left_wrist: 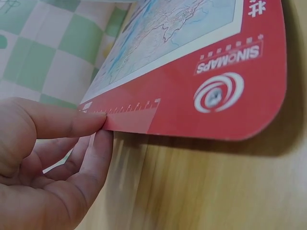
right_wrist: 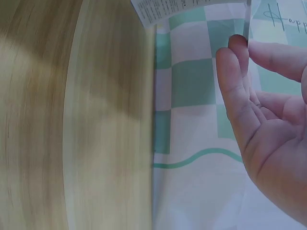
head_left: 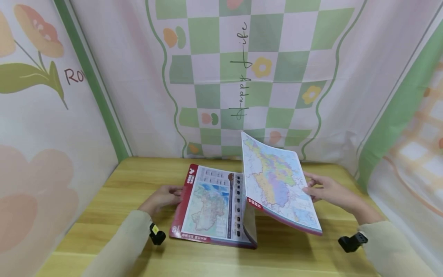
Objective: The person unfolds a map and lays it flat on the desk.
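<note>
A folding map (head_left: 212, 209) with a red border stands partly unfolded on the wooden table. Its left panel shows a pale map beside a strip of small dark pictures. The raised right panel (head_left: 273, 173) carries a colourful map and tilts up off the table. At the left red edge, my left hand (head_left: 165, 200) pinches the border between thumb and fingers; the left wrist view shows this grip (left_wrist: 62, 153) near a printed ruler and the SINOMAPS logo. My right hand (head_left: 330, 192) pinches the raised panel's right edge, thumb against fingers, as the right wrist view (right_wrist: 268, 110) also shows.
The wooden table (head_left: 114, 215) extends around the map to both sides. Behind it hangs a green-and-white checked cloth (head_left: 204, 69), with flowered cloth (head_left: 34, 154) at the left. Each wrist wears a small black camera, such as the right one (head_left: 353, 242).
</note>
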Tool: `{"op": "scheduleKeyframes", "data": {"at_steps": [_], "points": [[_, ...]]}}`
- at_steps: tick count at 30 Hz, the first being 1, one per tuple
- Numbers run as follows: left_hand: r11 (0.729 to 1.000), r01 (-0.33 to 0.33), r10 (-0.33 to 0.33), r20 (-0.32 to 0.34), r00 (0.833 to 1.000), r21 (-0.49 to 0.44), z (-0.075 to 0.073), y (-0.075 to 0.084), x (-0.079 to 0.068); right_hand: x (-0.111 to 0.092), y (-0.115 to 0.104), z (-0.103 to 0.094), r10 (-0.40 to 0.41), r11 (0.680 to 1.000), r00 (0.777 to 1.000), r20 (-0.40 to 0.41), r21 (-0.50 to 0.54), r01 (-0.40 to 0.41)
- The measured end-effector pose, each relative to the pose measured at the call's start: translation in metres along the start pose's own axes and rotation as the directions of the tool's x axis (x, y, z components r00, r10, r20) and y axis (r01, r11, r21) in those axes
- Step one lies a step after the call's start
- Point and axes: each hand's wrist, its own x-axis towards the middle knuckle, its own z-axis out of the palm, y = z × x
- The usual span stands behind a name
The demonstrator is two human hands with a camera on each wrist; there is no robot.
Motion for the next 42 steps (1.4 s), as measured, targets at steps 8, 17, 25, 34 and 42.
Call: {"op": "scheduleKeyframes", "data": {"at_steps": [8, 17, 25, 34, 42], "points": [[1.000, 0.019, -0.018, -0.028, 0.999, 0.007, -0.010, -0.002, -0.001, -0.007, 0.010, -0.007, -0.011, 1.000, 1.000, 0.006, 0.001, 0.011], [1.000, 0.026, -0.026, -0.023, 0.999, -0.006, -0.028, -0.005, -0.005, -0.014, 0.020, -0.017, -0.007, 1.000, 1.000, 0.005, -0.027, 0.007], [1.000, 0.026, -0.026, -0.041, 0.999, -0.001, -0.043, -0.009, -0.011, -0.018, 0.030, -0.020, 0.011, 1.000, 1.000, 0.007, 0.008, -0.011], [0.999, 0.037, -0.035, -0.072, 0.997, 0.026, -0.054, -0.016, -0.013, -0.022, 0.040, -0.024, 0.006, 0.999, 1.000, 0.007, 0.042, -0.006], [0.999, 0.038, -0.036, -0.090, 0.995, 0.015, -0.058, -0.024, -0.014, -0.023, 0.051, -0.030, 0.009, 1.000, 1.000, 0.002, 0.028, -0.009]]}}
